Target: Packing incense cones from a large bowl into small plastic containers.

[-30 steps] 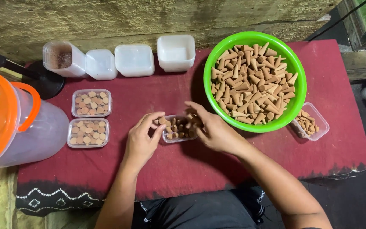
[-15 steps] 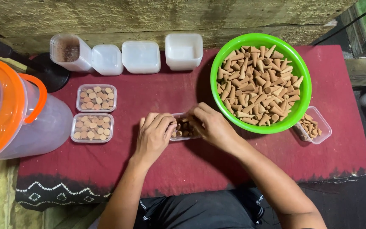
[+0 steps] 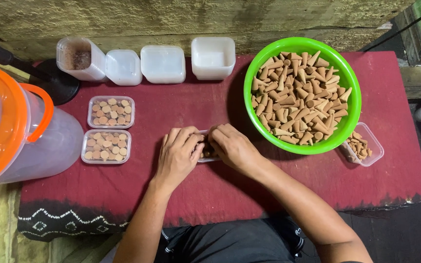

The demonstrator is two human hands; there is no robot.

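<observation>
Cones [image 3: 205, 150] are best seated upright in the small tray [image 3: 203, 159], which is covered by both hands, left [image 3: 180, 155] and right [image 3: 234, 147], fingers curled together over it.

Bare forearms, no sleeves; dark trousers, prob. black w/ seam.
</observation>
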